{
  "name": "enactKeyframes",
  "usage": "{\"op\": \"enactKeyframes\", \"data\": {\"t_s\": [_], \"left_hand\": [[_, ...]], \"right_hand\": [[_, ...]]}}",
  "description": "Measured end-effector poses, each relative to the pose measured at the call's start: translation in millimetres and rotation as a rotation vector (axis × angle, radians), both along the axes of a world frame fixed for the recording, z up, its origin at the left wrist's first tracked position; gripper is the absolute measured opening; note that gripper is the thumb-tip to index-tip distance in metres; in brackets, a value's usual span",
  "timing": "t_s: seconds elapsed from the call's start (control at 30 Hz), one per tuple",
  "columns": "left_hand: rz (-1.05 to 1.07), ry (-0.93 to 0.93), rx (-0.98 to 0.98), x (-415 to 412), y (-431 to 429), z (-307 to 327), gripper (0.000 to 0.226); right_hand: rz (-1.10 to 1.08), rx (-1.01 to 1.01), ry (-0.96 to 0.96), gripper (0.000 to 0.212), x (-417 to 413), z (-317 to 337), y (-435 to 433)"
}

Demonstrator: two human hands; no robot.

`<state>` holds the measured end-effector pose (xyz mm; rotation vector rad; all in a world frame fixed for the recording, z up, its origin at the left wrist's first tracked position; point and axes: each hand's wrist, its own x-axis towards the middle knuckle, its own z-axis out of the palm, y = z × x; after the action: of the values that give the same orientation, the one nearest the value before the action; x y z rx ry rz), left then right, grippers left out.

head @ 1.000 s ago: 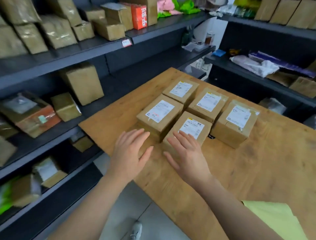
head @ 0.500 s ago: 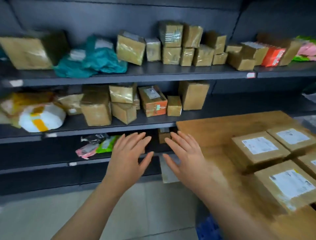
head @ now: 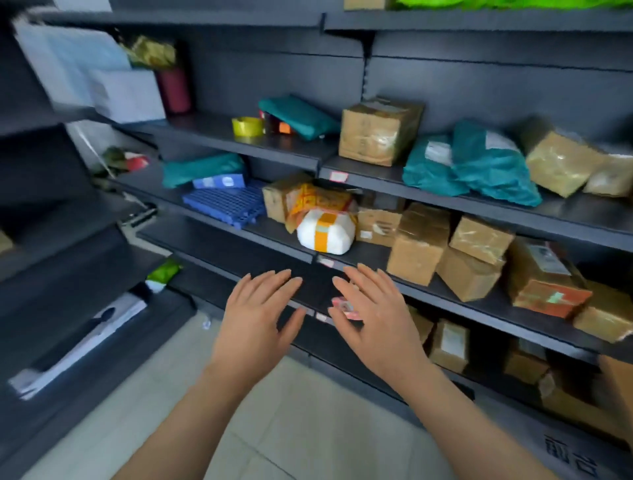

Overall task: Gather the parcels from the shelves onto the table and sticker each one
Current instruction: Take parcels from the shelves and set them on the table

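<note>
Bottom of frame: two bare forearms coming in from the lower edge over pale floor tiles (head: 274,428). Centre: left hand (head: 260,318), palm down, fingers straight and spread, released, grasping nothing. Just right of it: right hand (head: 373,315), same pose, released, empty. Both hovering in front of the dark shelves (head: 219,240), touching no parcel. Small pink-red item (head: 344,305) partly hidden behind the right hand's fingers, too blurred to name. Lower right, bottom shelf: brown boxes (head: 448,342), in shadow. Left of centre, low: green packet (head: 164,272).

Middle shelf, just above the hands: white parcel (head: 325,233) banded with orange tape, yellow-orange wrapped parcel (head: 318,202) behind it and touching. Right of that: cluster of brown cardboard parcels (head: 418,250), some stacked, then orange-bottomed box (head: 544,277) further right. Left on the same shelf: blue plastic grid (head: 222,202), teal bag (head: 202,168) behind it.

Upper shelf, left to right: yellow tape roll (head: 247,126), flat teal parcel (head: 298,114), taped brown box (head: 380,130), teal mailer bags (head: 479,164), shiny taped parcels (head: 558,164) at the right edge. Upper left: white bags (head: 89,68) and maroon cylinder (head: 174,89), blurred. Top right edge: bright green material (head: 513,3), unclear what.
</note>
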<state>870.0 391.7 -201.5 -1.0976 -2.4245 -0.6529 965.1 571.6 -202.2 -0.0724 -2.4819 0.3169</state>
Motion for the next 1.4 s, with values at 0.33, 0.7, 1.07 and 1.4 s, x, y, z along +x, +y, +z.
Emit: {"op": "enactKeyframes", "data": {"t_s": [0.33, 0.7, 1.07, 1.4], "left_hand": [[0.437, 0.011, 0.066, -70.6, -137.6, 0.7, 0.046], [0.900, 0.118, 0.062, -166.8, -248.5, 6.0, 0.046], [1.225, 0.118, 0.084, -230.7, -340.8, 4.1, 0.043], [1.332, 0.169, 0.069, -288.8, -495.1, 27.5, 0.043]], "right_hand": [[0.465, 0.038, 0.023, 0.042, -163.7, -2.7, -117.1], [0.886, 0.030, 0.118, 0.041, -338.5, 10.4, -240.8], [1.154, 0.047, 0.113, 0.043, -456.2, 10.8, -366.6], [1.221, 0.020, 0.128, 0.044, -530.6, 40.0, -527.7]]}}
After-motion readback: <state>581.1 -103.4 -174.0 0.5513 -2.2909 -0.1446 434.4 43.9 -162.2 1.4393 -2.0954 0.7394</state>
